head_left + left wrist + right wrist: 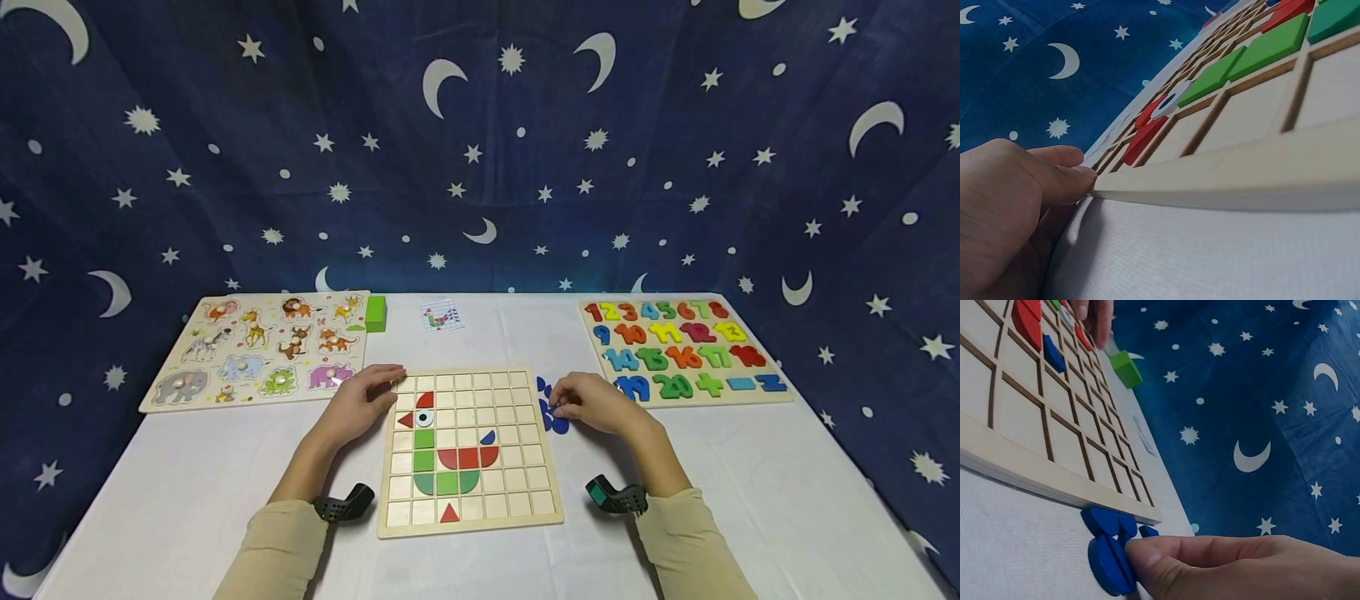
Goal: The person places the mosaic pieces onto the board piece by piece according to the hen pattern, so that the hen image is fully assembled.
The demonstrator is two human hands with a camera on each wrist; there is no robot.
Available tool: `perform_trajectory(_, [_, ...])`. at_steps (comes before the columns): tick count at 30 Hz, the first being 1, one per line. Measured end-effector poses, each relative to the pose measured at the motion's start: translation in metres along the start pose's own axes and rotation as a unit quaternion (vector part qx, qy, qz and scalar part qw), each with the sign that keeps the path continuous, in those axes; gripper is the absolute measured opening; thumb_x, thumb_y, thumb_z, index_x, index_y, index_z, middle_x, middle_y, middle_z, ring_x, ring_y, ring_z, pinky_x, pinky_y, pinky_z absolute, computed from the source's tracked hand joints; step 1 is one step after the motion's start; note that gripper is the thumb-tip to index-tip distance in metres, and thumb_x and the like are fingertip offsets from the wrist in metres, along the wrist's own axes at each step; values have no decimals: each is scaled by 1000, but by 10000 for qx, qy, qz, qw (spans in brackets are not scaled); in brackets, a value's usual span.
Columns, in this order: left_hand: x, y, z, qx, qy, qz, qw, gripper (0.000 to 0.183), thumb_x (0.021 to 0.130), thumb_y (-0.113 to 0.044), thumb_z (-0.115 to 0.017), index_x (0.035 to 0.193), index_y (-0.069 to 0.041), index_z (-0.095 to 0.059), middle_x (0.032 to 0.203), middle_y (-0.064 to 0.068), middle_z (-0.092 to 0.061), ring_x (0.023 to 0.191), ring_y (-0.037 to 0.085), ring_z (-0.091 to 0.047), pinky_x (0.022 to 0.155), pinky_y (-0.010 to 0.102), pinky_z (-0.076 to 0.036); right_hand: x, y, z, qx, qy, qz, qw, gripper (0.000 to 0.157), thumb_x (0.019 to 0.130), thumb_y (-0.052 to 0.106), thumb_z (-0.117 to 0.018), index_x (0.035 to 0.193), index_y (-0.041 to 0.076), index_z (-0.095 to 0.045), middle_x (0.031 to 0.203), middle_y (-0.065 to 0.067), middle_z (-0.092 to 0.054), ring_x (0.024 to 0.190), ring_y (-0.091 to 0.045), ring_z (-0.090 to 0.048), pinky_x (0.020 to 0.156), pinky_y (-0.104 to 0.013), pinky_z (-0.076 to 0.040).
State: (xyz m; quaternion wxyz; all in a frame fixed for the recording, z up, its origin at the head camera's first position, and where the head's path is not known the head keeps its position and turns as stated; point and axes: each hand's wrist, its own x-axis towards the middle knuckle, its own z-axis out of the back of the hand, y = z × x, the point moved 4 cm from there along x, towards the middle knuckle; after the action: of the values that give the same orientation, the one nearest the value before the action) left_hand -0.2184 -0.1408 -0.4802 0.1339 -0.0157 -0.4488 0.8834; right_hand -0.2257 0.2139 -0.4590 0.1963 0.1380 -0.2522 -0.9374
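A wooden grid board (471, 531) lies on the white cloth. Red, green and blue pieces and a white eye piece (424, 418) form a bird-like figure in its squares. My left hand (365, 398) holds the board's far left corner, thumb against the edge in the left wrist view. Beside the board's right edge lies a small pile of blue pieces (559, 426), some rounded. My right hand (592, 403) is at this pile, thumb and forefinger pinching at a blue piece (1124, 565); the fingertips partly hide it. A blue piece (488, 437) sits in the grid above the red row.
An animal knob puzzle (255, 342) is at the left, with a green block (376, 314) at its corner. Behind the board lies a small picture card (442, 316) of a similar figure. A number puzzle (686, 348) stands at the right. A starry curtain (480, 150) hangs behind.
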Motion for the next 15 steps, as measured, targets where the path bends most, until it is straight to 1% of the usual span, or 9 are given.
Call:
perform_trajectory(3, [0, 1, 0, 23, 3, -6, 10000, 41, 90, -7, -61, 130, -8, -58, 137, 9, -54, 134, 32, -42, 114, 51, -31, 0, 0, 0, -30, -14, 30, 10000, 5, 84, 14, -70, 86, 12, -66, 80, 4, -62, 75, -9, -54, 73, -28, -49])
perform_trajectory(7, [0, 2, 0, -9, -1, -34, 10000, 41, 90, -7, -61, 130, -7, -58, 137, 9, -54, 134, 32, -42, 114, 51, -30, 0, 2, 0, -136, -73, 101, 9998, 5, 85, 13, -70, 84, 12, -65, 80, 3, -60, 74, -9, -53, 70, -27, -49])
perform_trajectory(10, [0, 1, 1, -53, 8, -58, 10000, 40, 90, -7, -61, 130, -7, -58, 137, 9, -54, 134, 32, -42, 114, 50, -30, 0, 2, 0, -186, -98, 110, 9997, 4, 86, 13, -68, 86, 10, -65, 81, 4, -60, 75, -9, -53, 70, -27, -49])
perform_trajectory(15, [0, 0, 0, -57, 10, -81, 9999, 40, 90, -7, -61, 129, -7, -59, 137, 10, -54, 134, 32, -42, 114, 50, -30, 0, 0, 1, -148, -133, 171, 9997, 6, 88, 14, -65, 90, 9, -67, 83, 4, -62, 77, -9, -55, 75, -30, -51])
